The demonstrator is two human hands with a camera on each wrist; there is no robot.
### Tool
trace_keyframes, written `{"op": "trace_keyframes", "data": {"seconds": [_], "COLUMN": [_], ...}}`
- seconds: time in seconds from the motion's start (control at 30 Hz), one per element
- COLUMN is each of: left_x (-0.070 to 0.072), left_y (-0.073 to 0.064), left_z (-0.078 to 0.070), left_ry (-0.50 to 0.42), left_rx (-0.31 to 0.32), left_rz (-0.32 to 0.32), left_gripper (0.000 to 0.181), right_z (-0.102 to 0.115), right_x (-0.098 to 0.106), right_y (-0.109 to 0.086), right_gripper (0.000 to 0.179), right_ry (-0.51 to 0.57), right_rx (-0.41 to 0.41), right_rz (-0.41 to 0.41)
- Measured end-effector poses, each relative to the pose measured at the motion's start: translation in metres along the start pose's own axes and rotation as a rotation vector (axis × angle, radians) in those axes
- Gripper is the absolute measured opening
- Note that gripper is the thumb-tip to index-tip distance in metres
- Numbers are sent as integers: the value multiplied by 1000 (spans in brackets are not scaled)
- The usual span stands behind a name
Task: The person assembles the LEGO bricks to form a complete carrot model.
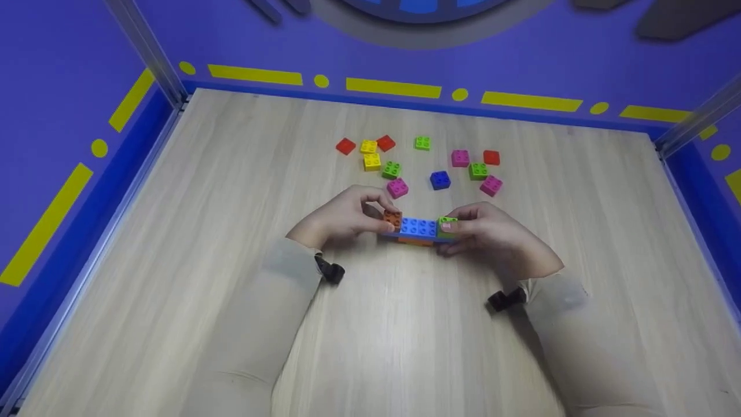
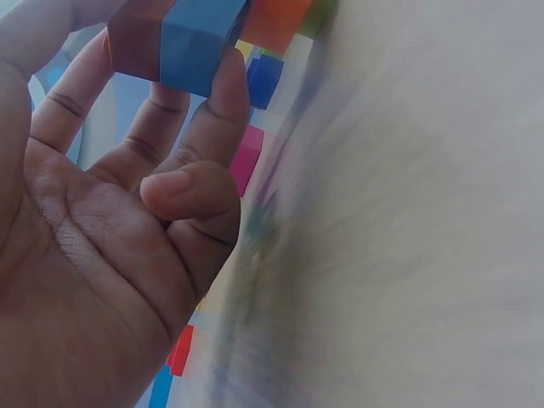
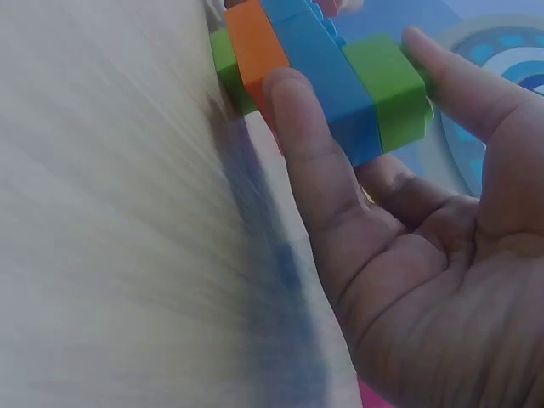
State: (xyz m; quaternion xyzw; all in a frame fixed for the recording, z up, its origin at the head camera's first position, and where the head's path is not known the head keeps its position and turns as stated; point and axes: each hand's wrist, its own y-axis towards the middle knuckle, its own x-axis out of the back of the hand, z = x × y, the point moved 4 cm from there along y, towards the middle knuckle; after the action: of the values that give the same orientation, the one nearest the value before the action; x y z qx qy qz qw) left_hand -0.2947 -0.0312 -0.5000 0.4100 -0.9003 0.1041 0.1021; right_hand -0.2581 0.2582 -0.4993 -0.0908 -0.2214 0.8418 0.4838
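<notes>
Both hands hold one built-up block assembly at its two ends. Its long light-blue brick [image 1: 418,226] lies crosswise, studs up. An orange-brown brick [image 1: 393,219] sits on its left end and a lime green brick [image 1: 447,225] on its right end. Underneath, an orange brick [image 3: 257,51] is attached, with another green brick [image 3: 228,72] below it in the right wrist view. My left hand [image 1: 350,213] grips the orange-brown end between thumb and fingers. With thumb on the green brick and fingers around the blue end, my right hand [image 1: 499,234] grips the other side.
Loose bricks lie beyond the hands: red ones [image 1: 345,146], yellow ones [image 1: 371,162], green ones [image 1: 422,143], pink ones [image 1: 397,187] and a dark blue one [image 1: 440,180]. The wooden table [image 1: 370,336] meets blue-purple walls [image 1: 405,63] at the back and sides.
</notes>
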Motion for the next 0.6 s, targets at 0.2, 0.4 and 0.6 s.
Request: {"op": "trace_keyframes", "data": {"seconds": [0.2, 0.4, 0.6], "left_x": [1, 2, 1], "left_y": [-1, -1, 1], "left_z": [1, 0, -2], "left_ry": [9, 33, 57], "left_rx": [4, -8, -35], "left_rz": [1, 6, 2], "left_gripper": [20, 24, 28], "right_z": [0, -4, -7], "right_x": [-1, 5, 18], "right_y": [1, 5, 4], "right_gripper": [35, 39, 43], "right_ry": [-1, -93, -306], "right_rx": [4, 56, 206], "right_rz": [2, 29, -23]}}
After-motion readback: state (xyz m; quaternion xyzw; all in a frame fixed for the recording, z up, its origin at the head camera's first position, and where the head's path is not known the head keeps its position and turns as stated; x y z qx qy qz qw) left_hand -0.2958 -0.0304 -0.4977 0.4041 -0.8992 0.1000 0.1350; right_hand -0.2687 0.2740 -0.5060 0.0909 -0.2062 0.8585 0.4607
